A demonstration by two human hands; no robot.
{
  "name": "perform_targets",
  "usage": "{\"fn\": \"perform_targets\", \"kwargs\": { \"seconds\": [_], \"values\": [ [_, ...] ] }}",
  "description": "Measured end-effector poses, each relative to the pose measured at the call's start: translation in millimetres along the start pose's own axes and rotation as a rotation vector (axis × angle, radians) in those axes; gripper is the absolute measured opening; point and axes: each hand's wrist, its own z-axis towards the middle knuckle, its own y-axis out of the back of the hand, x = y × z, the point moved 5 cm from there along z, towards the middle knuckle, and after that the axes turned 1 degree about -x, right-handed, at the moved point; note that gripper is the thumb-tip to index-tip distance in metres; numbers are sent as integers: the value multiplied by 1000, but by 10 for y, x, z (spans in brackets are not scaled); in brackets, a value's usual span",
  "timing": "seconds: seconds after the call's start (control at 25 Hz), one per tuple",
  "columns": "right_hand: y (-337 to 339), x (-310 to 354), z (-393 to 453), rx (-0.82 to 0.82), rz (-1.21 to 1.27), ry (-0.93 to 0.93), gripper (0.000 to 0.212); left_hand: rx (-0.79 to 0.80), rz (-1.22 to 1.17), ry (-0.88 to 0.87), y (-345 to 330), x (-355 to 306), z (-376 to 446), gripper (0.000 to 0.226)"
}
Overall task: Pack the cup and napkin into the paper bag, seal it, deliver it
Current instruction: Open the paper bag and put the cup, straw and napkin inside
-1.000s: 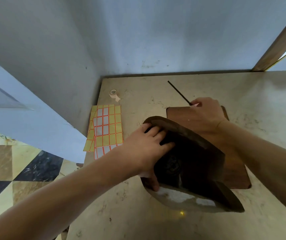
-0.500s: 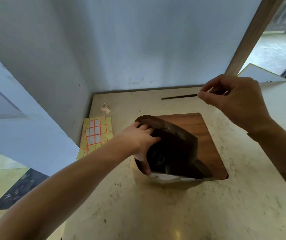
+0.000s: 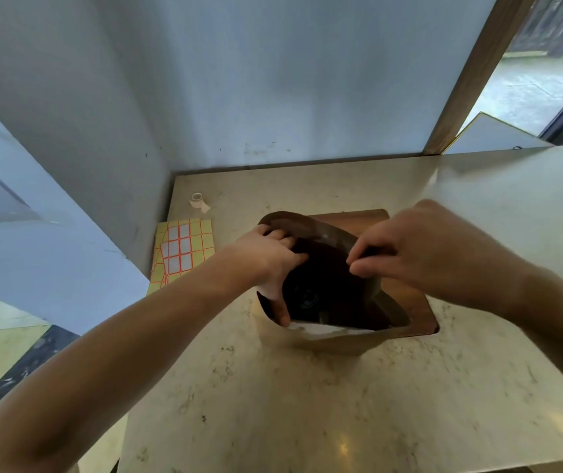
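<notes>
Paper bag (image 3: 328, 339) mouth gripped by both hands; contents perhaps a cup.

1. Two bare forearms reach in from the lower edge of the frame above the counter (image 3: 341, 404); no sleeves show on either.
2. The left hand (image 3: 270, 257) wears no glove, ring or watch.
3. The right hand (image 3: 427, 250) is likewise bare, wrist unadorned.

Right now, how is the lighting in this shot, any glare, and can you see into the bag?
Head view: daylight enters from the upper right, leaving a pale glare on the counter; the paper bag interior is deep shadow, its contents barely readable; wide-angle bending curves the wall edges; the left hand and right hand look slightly soft.
</notes>
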Motion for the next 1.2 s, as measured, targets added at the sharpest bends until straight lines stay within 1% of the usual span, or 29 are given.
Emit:
{"fn": "perform_targets", "kwargs": {
  "seconds": [0.08, 0.16, 0.4, 0.52, 0.84, 1.04, 1.2],
  "values": [
    [-278, -42, 139, 188, -91, -11, 20, 1, 7, 3, -2, 4, -4, 120],
    [-470, -83, 273, 307, -151, -17, 21, -2, 10, -4, -11, 14, -10, 119],
    [-850, 12, 640, 499, -319, 42, 19, -11, 32, -24, 2, 37, -17, 121],
    [-1069, 9, 739, 558, -339, 33, 24, -20, 26, -30, 9, 35, -20, 122],
    [-1418, -175, 821, 543, -242, -55, 31, -47, 11, -39, -8, 36, -3, 119],
    [-1510, -292, 862, 455, -173, -134, 26, -39, 3, -39, -5, 39, 4, 118],
    [-1502, -330, 837, 404, -185, -163, 24, -34, -1, -43, -9, 36, 11, 115]
  ]
}}
